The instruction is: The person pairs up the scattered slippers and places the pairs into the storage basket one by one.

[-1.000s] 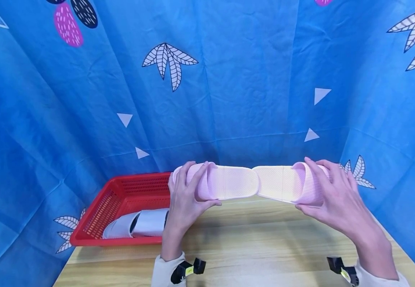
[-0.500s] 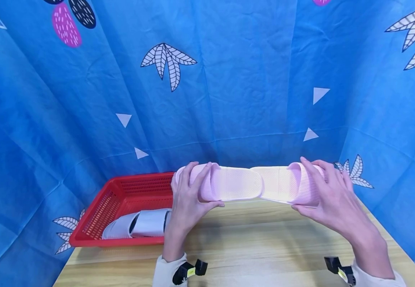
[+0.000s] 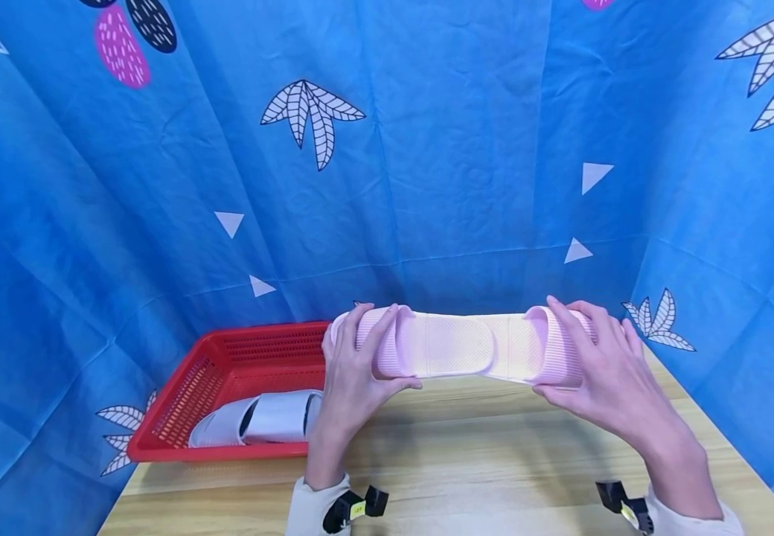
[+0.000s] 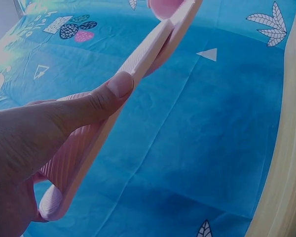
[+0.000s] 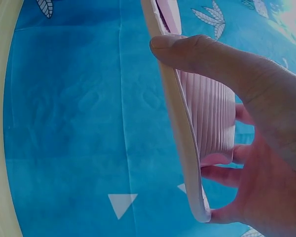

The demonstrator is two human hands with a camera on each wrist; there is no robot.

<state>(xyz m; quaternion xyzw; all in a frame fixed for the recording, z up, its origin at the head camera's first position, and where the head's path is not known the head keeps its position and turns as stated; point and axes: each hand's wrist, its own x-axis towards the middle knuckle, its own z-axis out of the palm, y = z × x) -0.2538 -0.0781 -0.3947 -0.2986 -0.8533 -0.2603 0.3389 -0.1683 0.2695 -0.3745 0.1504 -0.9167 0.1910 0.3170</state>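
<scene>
Two pink slide slippers are held up in the air above the table, heel ends toward each other. My left hand (image 3: 353, 372) grips the left slipper (image 3: 450, 344) around its ribbed strap, thumb along the near edge. Around the strap of the right slipper (image 3: 517, 346) curls my right hand (image 3: 604, 372), its thumb on the near side edge. The left slipper's heel overlaps the top of the right one's heel. In the left wrist view, the left slipper (image 4: 84, 153) is seen edge-on with the thumb across it. The right wrist view shows the right slipper's ribbed strap (image 5: 207, 113) within the fingers.
A red plastic basket (image 3: 216, 454) stands at the left of the wooden table (image 3: 467, 461), with grey-white slippers (image 3: 276, 417) lying in it. Behind and at the sides hangs a blue patterned curtain (image 3: 454, 186).
My right hand has moved left with its slipper, and my left hand slightly right. The heels now overlap more than before. The basket and its slippers stay put.
</scene>
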